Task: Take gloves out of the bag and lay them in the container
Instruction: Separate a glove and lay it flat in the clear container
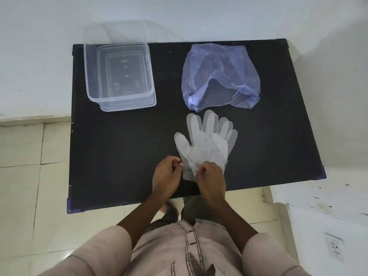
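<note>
Disposable plastic gloves (207, 144), lower centre: thin, limp, clingy film.
Left hand (166, 176) and right hand (211, 176) pinch the cuff edges; best hold there.

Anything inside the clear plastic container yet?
No gloves. The clear rectangular plastic container shows only its moulded base and the black table beneath. The translucent gloves lie stacked on the table, so lower ones are partly covered.

A plain indoor room, likely a home. Around the black table (119, 156) lie cream floor tiles (29, 156); white walls (179, 16) rise behind it.
</note>
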`<move>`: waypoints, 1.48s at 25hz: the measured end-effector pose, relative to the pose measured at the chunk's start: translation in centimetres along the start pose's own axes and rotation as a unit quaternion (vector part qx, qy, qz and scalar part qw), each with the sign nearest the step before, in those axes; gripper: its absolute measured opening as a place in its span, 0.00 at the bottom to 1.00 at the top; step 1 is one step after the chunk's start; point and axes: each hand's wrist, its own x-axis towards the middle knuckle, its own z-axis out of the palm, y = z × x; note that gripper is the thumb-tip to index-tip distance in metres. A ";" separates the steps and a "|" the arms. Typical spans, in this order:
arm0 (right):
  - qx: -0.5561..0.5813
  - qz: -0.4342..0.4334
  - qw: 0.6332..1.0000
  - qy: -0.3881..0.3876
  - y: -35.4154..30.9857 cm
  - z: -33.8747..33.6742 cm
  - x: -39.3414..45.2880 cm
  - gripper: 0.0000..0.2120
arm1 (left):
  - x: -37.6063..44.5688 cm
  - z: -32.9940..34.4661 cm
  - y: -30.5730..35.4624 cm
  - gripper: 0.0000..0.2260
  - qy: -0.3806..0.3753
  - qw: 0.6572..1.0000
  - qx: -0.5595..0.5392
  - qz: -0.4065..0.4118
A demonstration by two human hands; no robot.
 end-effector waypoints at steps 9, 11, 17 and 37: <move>0.048 -0.013 0.999 0.009 -0.4 -1.5 1.5 0.07 | -1.7 3.2 -5.1 0.36 -0.131 0.836 0.429 0.316; 0.045 -0.023 0.999 0.013 -0.5 -1.7 1.8 0.08 | -1.3 3.2 -5.7 0.38 -0.145 0.834 0.430 0.315; 0.042 -0.037 0.998 0.042 -1.0 -3.9 2.2 0.05 | -1.4 3.0 -5.9 0.40 -0.148 0.836 0.428 0.310; -0.045 -0.231 0.961 0.144 -7.2 -23.3 8.1 0.03 | 0.3 -2.0 2.6 0.24 -0.280 0.875 0.310 0.245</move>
